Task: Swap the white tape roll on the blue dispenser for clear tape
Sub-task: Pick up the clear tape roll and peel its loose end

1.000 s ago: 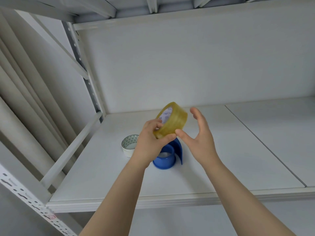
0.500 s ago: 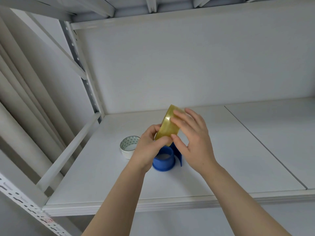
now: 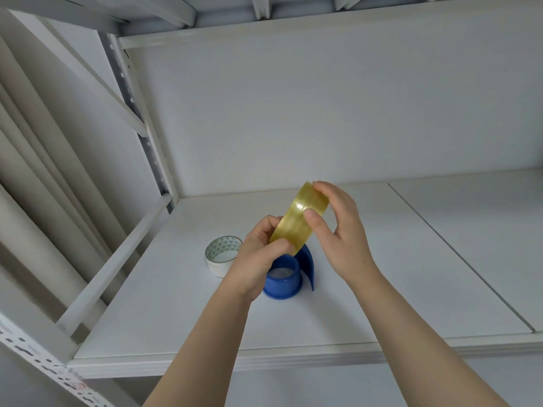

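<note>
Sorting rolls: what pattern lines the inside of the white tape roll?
White tape roll: teal-grey triangles on white, head view.

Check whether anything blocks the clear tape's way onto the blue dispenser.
Nothing visible does. The clear tape roll hangs just above the blue dispenser, whose hub is bare; the white tape roll lies apart, to its left.

Two tape rolls: one clear tape roll (image 3: 296, 221) held between the left grip (image 3: 258, 259) and the right grip (image 3: 340, 239), and one white tape roll (image 3: 221, 264) just left of the left grip. One blue dispenser (image 3: 283, 282) beneath both grips. Two grips. One shelf (image 3: 382, 289).
</note>
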